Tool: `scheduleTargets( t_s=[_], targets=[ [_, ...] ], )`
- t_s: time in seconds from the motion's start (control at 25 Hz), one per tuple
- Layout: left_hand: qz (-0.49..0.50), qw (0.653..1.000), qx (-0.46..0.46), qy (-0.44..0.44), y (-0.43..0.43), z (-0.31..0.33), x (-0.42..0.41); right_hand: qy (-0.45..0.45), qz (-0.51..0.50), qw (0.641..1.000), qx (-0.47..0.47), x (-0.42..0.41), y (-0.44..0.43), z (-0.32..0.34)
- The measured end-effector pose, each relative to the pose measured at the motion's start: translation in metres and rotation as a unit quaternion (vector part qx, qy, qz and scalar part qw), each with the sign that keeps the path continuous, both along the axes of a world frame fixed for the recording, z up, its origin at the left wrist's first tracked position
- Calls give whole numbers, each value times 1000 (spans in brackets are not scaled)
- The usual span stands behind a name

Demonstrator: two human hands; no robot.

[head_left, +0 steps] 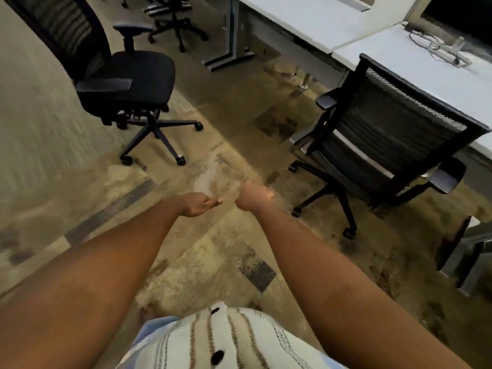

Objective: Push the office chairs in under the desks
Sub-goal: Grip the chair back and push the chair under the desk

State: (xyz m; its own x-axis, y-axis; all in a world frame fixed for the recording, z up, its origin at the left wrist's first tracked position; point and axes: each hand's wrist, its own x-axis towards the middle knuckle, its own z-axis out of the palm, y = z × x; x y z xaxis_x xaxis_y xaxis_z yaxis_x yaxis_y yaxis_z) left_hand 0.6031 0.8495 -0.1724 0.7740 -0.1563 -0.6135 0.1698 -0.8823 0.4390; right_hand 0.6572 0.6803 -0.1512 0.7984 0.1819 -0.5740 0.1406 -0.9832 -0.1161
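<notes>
Though beside desk (426, 73) edge, chair (394, 134) on carpet (226, 107)

Dim, warm light is cast over the scene. A small glare spot is seen on the right hand (253, 196). Carpet (40, 115) far left of the left hand (198, 205) is smeared by motion blur; lines are bowed at the edges.

far chair (173, 20) blurred, cut off; right hand's (253, 198) fingers hidden.
</notes>
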Motion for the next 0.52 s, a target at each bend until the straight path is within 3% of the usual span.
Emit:
scheduleTargets(
  t_s=[0.24,0.52],
  targets=[
    [117,991,2,-70,174,-15,-76,-7,47,999,-23,-48,173,-9],
    [234,962,81,-118,379,-25,-157,10,93,996,15,-106,359,-17]
  ],
)
